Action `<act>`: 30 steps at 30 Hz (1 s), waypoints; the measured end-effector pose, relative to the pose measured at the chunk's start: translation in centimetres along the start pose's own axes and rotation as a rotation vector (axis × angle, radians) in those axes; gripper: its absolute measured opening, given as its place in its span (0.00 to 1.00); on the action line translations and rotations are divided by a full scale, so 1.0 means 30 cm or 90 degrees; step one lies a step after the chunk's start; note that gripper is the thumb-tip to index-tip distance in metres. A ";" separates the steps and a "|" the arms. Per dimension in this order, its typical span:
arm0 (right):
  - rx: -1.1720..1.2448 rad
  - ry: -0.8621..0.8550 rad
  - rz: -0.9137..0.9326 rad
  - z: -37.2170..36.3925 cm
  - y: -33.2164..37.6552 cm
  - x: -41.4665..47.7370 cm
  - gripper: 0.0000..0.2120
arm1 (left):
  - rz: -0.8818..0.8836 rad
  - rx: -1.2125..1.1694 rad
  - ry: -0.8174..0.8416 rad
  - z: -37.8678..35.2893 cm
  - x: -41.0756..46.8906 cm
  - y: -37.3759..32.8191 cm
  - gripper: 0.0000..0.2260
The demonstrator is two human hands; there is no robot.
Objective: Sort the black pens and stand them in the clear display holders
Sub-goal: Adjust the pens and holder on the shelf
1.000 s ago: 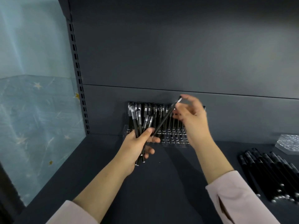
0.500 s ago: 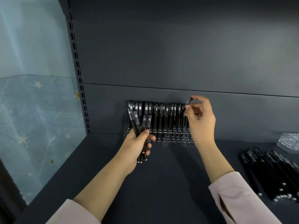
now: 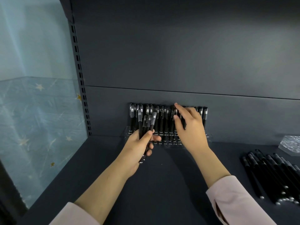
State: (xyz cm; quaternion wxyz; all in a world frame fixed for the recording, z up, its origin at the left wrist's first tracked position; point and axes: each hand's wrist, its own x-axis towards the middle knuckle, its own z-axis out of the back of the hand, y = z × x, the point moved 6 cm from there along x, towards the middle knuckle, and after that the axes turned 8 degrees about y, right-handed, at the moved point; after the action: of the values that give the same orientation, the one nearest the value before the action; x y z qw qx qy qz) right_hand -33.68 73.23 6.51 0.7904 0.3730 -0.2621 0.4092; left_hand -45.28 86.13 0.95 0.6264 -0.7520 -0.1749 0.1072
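In the clear holder (image 3: 208,138) the black pens (image 3: 164,120) stand upright. Before its left end the left hand (image 3: 138,148) clenches a bundle of pens (image 3: 152,120). The right hand (image 3: 191,129) hides the holder's middle rows, perhaps pinching a pen; I cannot tell. Right of the holder, loose pens (image 3: 269,172) are cut off by the frame.

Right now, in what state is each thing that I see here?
left hand, grips a bundle of pens.
bundle of pens, upright, fanned out.
right hand, fingers on the standing pens; grip unclear.
standing pens, upright in the display holder.
display holder, holds rows of pens.
loose pens, lying flat.
second holder, no pens seen.
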 end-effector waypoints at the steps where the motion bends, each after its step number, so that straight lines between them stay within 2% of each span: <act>1: 0.035 -0.001 -0.005 0.008 0.012 0.003 0.17 | -0.007 -0.005 0.006 -0.004 0.000 -0.003 0.07; 7: 0.382 0.166 -0.132 -0.037 0.088 0.003 0.09 | -0.026 -0.010 0.040 -0.022 -0.013 -0.008 0.06; 20: 0.561 0.153 -0.239 -0.076 0.071 -0.017 0.11 | -0.038 0.065 0.055 -0.027 -0.016 -0.001 0.06; 23: 0.611 0.091 -0.253 -0.055 0.053 -0.013 0.09 | -0.026 0.051 0.042 -0.023 -0.019 0.002 0.07; 26: 0.620 -0.077 -0.261 0.009 0.003 -0.006 0.11 | -0.001 0.040 0.012 0.000 -0.015 0.012 0.07; 28: 0.583 -0.198 -0.254 0.064 -0.038 -0.015 0.10 | 0.010 0.052 -0.010 0.016 -0.009 0.017 0.07; 30: 0.497 -0.252 -0.234 0.105 -0.062 -0.027 0.10 | 0.019 0.056 -0.018 0.023 -0.004 0.022 0.07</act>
State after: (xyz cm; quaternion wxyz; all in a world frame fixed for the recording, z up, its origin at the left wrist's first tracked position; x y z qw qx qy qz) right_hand -32.88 69.62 7.06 0.5854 0.7529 -0.1640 0.2519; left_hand -45.55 86.60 0.17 0.6547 -0.7246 -0.1678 0.1346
